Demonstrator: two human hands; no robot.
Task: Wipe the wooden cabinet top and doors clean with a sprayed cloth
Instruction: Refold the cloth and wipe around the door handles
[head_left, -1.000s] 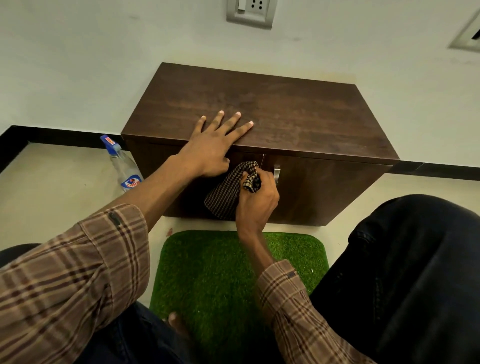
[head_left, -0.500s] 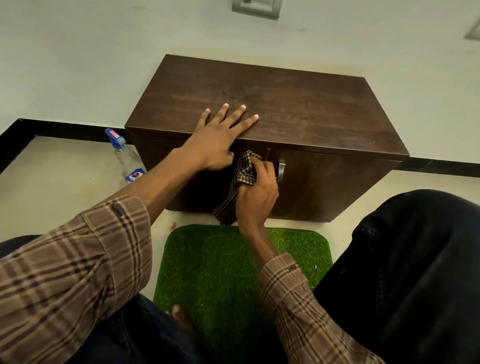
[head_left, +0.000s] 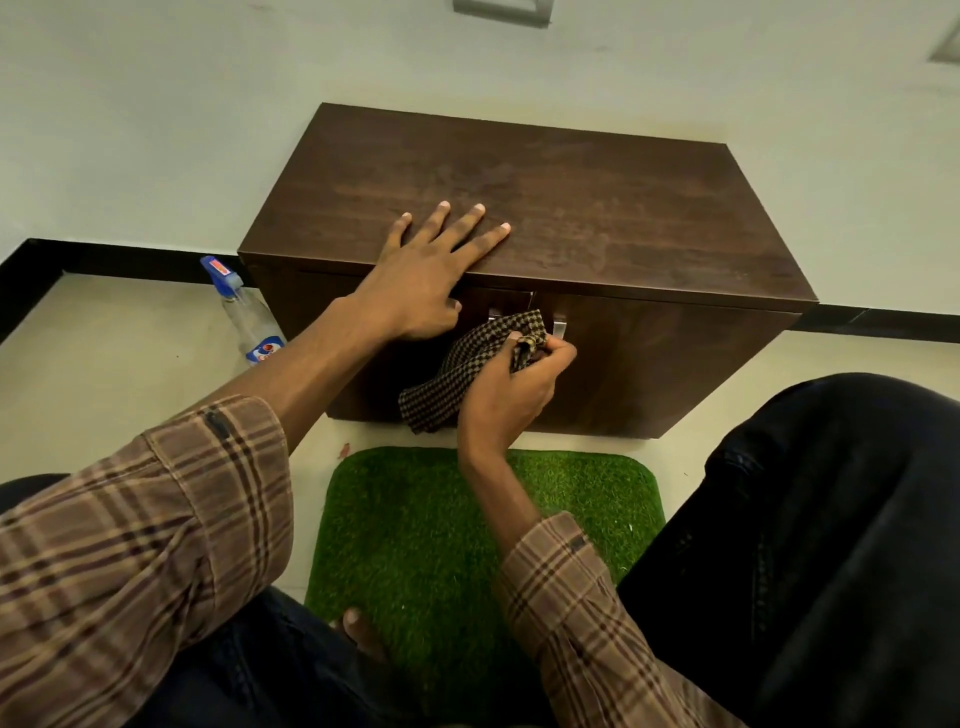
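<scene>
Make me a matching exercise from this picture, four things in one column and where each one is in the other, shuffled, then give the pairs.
Things:
1. left hand
2. checked cloth
3. spray bottle
4. green mat

Places:
A. on the floor left of the cabinet
B. flat on the cabinet top
C. on the floor before the cabinet
D. gripped in the right hand at the doors

Pairs: 1-B, 2-D, 3-A, 4-C

Dark brown cabinet (head_left: 545, 208), black-tan checked cloth (head_left: 467, 364), green mat (head_left: 441, 519)

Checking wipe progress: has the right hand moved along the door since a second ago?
Yes. The right hand with the cloth shifted right, now reaching the right door handle.
</scene>
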